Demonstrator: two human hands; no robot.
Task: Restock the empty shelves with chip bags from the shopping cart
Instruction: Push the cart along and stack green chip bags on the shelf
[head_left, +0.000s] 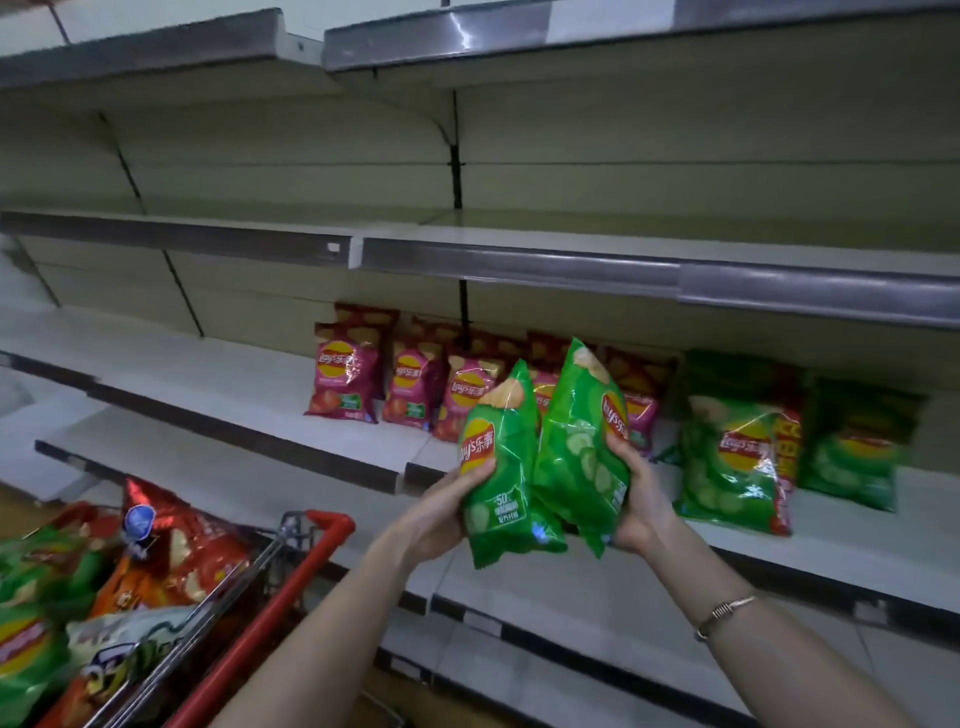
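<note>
My left hand (441, 512) grips a green chip bag (501, 467) by its lower left side. My right hand (641, 499) grips a second green chip bag (579, 441) from the right. Both bags are held upright, side by side and touching, in front of the middle shelf (249, 384). On that shelf stands a row of pink chip bags (345, 382), partly hidden behind the held bags. Green chip bags (735, 462) stand on the same shelf further right. The shopping cart (270, 608), with a red handle, is at the lower left and holds several mixed chip bags.
An upper shelf (519, 260) and a top shelf (156, 47) hang above with nothing visible on them. Lower shelves (571, 613) run below the hands. A bracelet (724, 613) sits on my right wrist. The cart stands close against the lower shelves.
</note>
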